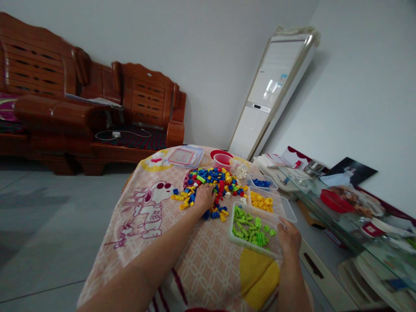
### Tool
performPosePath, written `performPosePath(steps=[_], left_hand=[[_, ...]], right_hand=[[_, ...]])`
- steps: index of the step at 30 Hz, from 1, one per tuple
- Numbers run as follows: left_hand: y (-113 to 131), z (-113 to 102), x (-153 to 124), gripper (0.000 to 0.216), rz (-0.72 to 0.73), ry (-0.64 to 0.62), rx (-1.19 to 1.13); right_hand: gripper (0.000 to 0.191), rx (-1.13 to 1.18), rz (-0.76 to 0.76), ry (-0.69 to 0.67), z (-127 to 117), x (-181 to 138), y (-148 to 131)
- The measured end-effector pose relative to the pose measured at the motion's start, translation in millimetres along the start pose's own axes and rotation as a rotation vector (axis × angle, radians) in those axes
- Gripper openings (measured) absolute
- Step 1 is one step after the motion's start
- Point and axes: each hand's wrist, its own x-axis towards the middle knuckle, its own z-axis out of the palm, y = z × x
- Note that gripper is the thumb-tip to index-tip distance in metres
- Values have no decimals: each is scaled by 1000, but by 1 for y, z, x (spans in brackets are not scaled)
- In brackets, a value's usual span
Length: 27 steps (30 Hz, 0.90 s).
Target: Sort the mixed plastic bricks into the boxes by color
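Note:
A heap of small mixed bricks (214, 182) in red, blue, yellow and green lies on a table covered by a pink cartoon cloth (152, 216). My left hand (204, 197) rests on the near side of the heap, fingers curled down into the bricks; what they hold is hidden. My right hand (288, 236) grips the near right corner of a clear tray of green bricks (240, 240). Behind it stand a clear tray of yellow bricks (287, 211) and one of blue bricks (273, 187).
A red bowl (222, 159) and clear lids (186, 157) sit at the table's far end. A wooden sofa (81, 108) stands back left, a tall white floor unit (269, 95) behind. A glass shelf (351, 221) with dishes runs along the right.

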Motion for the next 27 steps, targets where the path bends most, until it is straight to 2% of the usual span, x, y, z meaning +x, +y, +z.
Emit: performPosePath(steps=[10, 18, 27], left_hand=[[2, -4, 1, 13, -10, -9, -69], [0, -3, -1, 10, 28, -42, -132], [-5, 6, 0, 16, 97, 5, -203]], right_hand=[[51, -8, -2, 5, 2, 0, 3], [52, -4, 6, -9, 2, 0, 3], [52, -8, -6, 2, 3, 1, 3]])
